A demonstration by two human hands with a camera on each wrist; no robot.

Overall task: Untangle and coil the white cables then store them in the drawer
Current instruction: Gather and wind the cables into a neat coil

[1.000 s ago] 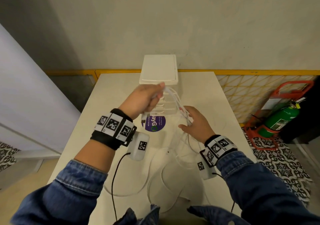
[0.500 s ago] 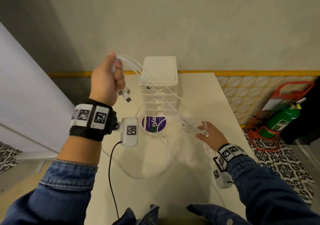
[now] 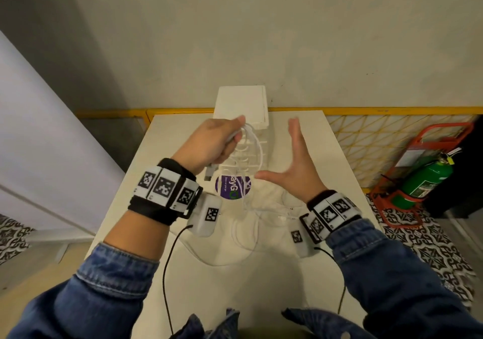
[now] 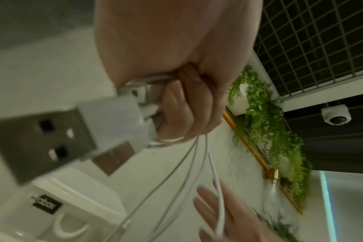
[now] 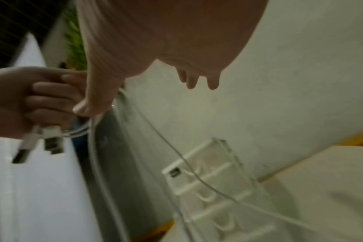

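My left hand (image 3: 235,135) grips a bunch of white cables (image 3: 257,153) in a fist, held in front of the white drawer unit (image 3: 241,108). Two USB plugs (image 3: 209,174) hang below that fist; one plug (image 4: 41,139) fills the left wrist view. The cables loop down past my right thumb to a loose tangle (image 3: 261,210) on the table (image 3: 300,281). My right hand (image 3: 277,150) is raised beside the loop, fingers straight and spread. In the left wrist view a strand (image 4: 219,196) crosses its fingers. The drawers (image 5: 207,180) look closed.
A round purple sticker (image 3: 232,187) lies in front of the drawer unit. A green fire extinguisher (image 3: 423,179) in a red stand sits on the floor right of the table. A yellow rail (image 3: 392,110) runs behind, and a white panel (image 3: 39,129) stands at left.
My left hand came down from high at the left to the front of the drawer unit, still gripping the cables. My right hand lifted off the table and spread open.
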